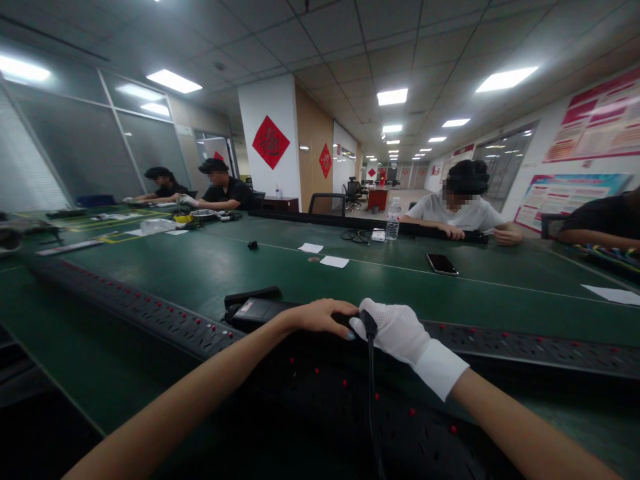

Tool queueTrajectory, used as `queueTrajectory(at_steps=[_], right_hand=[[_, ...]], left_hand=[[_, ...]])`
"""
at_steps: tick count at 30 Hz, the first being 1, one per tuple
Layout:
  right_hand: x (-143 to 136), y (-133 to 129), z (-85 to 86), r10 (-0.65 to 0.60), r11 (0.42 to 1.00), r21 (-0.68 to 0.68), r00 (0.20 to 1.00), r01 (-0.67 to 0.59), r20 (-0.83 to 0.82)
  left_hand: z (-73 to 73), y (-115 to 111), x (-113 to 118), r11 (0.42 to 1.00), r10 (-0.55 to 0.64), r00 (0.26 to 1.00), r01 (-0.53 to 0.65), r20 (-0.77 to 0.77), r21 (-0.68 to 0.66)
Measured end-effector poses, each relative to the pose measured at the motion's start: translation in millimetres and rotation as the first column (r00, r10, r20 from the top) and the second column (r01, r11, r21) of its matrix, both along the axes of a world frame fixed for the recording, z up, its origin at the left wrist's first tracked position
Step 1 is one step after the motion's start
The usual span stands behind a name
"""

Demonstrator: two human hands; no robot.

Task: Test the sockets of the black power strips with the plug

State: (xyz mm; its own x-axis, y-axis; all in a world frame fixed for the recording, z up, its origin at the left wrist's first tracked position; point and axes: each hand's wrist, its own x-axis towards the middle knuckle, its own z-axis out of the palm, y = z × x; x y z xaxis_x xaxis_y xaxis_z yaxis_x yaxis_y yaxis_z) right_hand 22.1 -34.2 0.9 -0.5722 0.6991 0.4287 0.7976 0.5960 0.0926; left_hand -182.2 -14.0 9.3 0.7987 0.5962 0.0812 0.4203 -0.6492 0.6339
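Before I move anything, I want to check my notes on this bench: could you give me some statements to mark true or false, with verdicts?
1. The right hand wears a white glove. True.
2. The left hand wears one too. False: it is bare.
3. The right hand holds a black plug with a cord. True.
4. The phone lies on a paper sheet. False: it lies directly on the green table.
5. The clear bottle stands upright. True.
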Motion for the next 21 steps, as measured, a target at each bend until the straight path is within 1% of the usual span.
queueTrajectory(at_steps=[4, 6, 12, 21], right_hand=[[0.3, -0.9, 1.7, 0.027, 0.999, -0.033, 1.000, -0.027, -0.008], [0.7, -0.2, 1.0, 0.031, 0.999, -0.026, 0.999, -0.031, -0.010], [0.4, 0.5, 1.2, 0.018, 1.000, -0.011, 1.000, -0.018, 0.003], [-1.2, -0.9, 3.1, -0.003, 0.999, -0.032, 1.000, 0.003, 0.005]], left_hand=[[0.0, 0.4, -0.4, 1.000, -0.016, 1.000, 0.016, 0.013, -0.001], [-0.4, 1.1, -0.4, 1.000, -0.022, 1.000, 0.022, 0.008, 0.002], [-1.8, 3.8, -1.0, 1.000, 0.011, 1.000, -0.012, -0.021, -0.008], [-1.7, 3.3, -1.4, 1.000, -0.011, 1.000, 0.011, -0.010, -0.026]])
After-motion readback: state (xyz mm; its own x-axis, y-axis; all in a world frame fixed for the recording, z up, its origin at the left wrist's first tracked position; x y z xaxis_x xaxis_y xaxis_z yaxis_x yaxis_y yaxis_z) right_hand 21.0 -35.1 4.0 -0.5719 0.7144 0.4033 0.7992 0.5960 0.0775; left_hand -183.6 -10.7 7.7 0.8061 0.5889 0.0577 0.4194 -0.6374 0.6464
